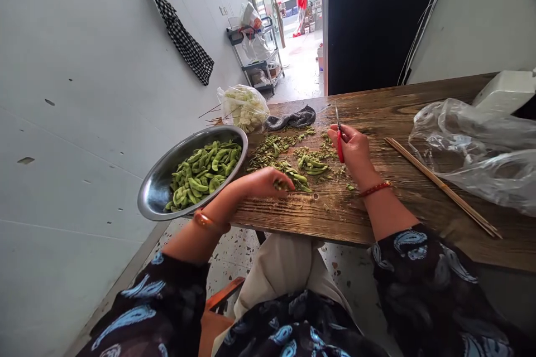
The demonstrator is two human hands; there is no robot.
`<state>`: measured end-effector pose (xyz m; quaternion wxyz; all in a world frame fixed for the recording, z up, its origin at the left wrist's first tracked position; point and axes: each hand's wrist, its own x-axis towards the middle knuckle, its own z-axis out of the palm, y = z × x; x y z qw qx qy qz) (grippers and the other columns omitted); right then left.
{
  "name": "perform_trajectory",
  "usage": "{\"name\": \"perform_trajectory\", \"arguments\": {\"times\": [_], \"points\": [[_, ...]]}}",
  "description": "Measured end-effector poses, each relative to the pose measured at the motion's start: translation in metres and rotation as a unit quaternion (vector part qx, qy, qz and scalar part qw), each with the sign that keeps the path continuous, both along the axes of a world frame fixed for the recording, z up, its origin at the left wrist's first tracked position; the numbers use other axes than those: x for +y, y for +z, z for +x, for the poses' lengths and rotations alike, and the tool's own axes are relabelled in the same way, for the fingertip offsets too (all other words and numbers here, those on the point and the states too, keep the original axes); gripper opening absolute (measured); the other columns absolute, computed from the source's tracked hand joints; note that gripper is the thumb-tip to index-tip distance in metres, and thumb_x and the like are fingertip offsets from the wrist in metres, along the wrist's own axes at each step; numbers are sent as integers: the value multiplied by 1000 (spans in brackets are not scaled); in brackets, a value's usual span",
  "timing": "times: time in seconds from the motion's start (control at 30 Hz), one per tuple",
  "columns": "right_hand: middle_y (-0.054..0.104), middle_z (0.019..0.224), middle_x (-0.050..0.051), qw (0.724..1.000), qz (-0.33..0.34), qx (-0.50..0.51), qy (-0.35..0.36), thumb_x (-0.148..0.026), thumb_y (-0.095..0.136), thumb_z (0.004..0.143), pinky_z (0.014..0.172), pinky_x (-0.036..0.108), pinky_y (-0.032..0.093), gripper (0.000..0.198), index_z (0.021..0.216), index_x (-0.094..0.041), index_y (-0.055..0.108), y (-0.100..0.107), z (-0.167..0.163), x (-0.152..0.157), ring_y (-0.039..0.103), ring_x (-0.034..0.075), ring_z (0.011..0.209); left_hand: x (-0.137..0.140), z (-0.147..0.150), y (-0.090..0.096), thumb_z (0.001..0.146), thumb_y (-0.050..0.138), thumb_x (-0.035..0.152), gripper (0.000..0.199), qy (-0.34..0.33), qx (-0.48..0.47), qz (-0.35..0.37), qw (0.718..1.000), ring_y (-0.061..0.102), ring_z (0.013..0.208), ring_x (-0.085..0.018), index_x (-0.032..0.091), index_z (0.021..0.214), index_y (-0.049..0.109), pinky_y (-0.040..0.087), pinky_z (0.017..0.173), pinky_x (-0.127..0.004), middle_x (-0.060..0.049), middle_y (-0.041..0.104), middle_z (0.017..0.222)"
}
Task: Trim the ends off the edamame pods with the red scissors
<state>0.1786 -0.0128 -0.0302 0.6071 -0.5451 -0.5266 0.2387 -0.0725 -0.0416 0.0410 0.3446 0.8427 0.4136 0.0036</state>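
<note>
My right hand (pixel 353 148) grips a pair of scissors (pixel 339 142) by the red handles, with the blades pointing up and away from me. Just left of it lie several green edamame pods (pixel 313 165) among trimmed stem ends and scraps (pixel 272 148) on the wooden table. My left hand (pixel 272 181) is curled low over the near edge of this pile, thumb and fingers drawn together. What is inside its fingers, if anything, is hidden. Beyond my left forearm a steel basin (pixel 153 192) leans at the table's left end, holding many edamame pods (pixel 205 170).
At the back stand a plastic bag of pale florets (pixel 247 111) with thin skewers and a dark grey cloth (pixel 292 118). To the right lie a bundle of wooden sticks (pixel 444 187) and clear plastic bags (pixel 464 145), beside a white box-like object (pixel 505 92). A loaded cart (pixel 257 58) stands by the doorway.
</note>
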Motion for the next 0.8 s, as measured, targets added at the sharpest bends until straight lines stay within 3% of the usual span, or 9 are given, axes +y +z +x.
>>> {"name": "perform_trajectory", "arguments": {"times": [0.1, 0.23, 0.3, 0.37, 0.47, 0.63, 0.8], "points": [[62, 69, 1, 1000, 1, 12, -15, -62, 60, 73, 53, 25, 42, 56, 103, -16, 69, -1, -1, 1, 54, 13, 59, 2, -7, -11, 62, 71, 23, 34, 1, 85, 72, 994, 58, 65, -13, 26, 95, 75, 40, 63, -22, 1, 70, 76], [62, 69, 1, 1000, -2, 12, -11, -61, 61, 73, 54, 25, 42, 56, 103, -15, 70, -2, -1, 1, 54, 13, 59, 28, -13, -24, 64, 69, 21, 42, 164, 77, 193, 964, 54, 64, -14, 19, 106, 70, 38, 61, -23, -1, 65, 70], [62, 68, 1, 1000, -4, 13, -7, -61, 61, 73, 54, 25, 41, 56, 103, -14, 70, -3, -1, 1, 54, 13, 59, 38, -15, -26, 68, 65, 25, 30, 201, 30, 187, 961, 50, 60, -12, 14, 96, 71, 36, 58, -23, 0, 60, 64], [61, 67, 0, 1000, -7, 11, -2, -60, 61, 74, 54, 25, 41, 56, 105, -15, 69, -3, -1, 0, 53, 13, 58, 40, -15, -23, 71, 62, 30, 22, 193, -34, 169, 966, 46, 59, -11, 12, 82, 68, 35, 57, -22, 1, 56, 62], [60, 66, 0, 1000, -5, 6, 0, -59, 61, 74, 54, 25, 41, 55, 106, -15, 69, -2, -1, -1, 52, 13, 57, 34, -16, -17, 76, 57, 39, 27, 171, -94, 161, 967, 41, 56, -9, 13, 72, 64, 34, 57, -21, 2, 54, 60], [60, 66, 0, 1000, -3, 6, -1, -60, 62, 74, 54, 24, 40, 56, 105, -15, 70, -2, -2, -2, 50, 12, 57, 23, -18, -11, 84, 46, 46, 41, 174, -109, 119, 971, 32, 49, -7, 14, 64, 59, 36, 59, -22, 2, 52, 54], [59, 65, 0, 1000, -1, 0, -7, -62, 62, 72, 53, 24, 40, 57, 103, -14, 71, -6, -2, 1, 49, 12, 57, 24, -22, -20, 83, 49, 43, 32, 196, -84, 145, 966, 33, 51, -9, 15, 70, 58, 33, 56, -22, 5, 44, 52]]}}
